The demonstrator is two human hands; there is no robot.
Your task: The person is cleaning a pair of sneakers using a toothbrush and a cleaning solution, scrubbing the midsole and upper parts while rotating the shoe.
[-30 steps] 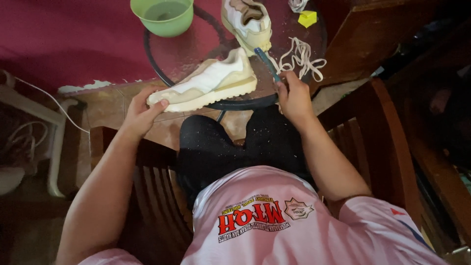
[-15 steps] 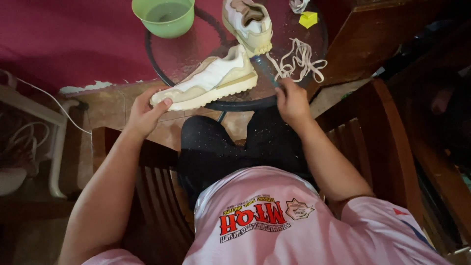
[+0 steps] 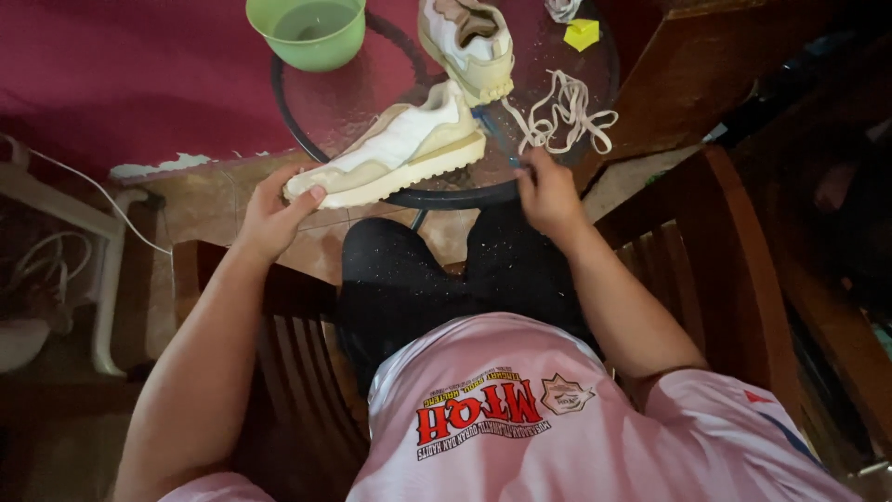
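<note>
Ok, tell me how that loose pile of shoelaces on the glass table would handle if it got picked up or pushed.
The shoelaces lie in slack loops, so they would probably hang limp and trail. They look thin and flat, so likely very light. On the smooth glass table a push would likely slide or bunch them, not roll them.

round glass surface (image 3: 595, 84) with a dark rim, seen from above. beneath it a magenta rug (image 3: 121, 84); its near edge is frayed, with pale patches. beside the rug, bare brownish floor (image 3: 200, 209). dark wooden slatted chair (image 3: 715, 251), one arm at each side. far left: white frame (image 3: 107, 270) and a white cable (image 3: 84, 200) trailing over the floor. right side: dark wood furniture (image 3: 706, 65), detail lost in shadow. light is dim and warm, brightest on the glass.
</note>
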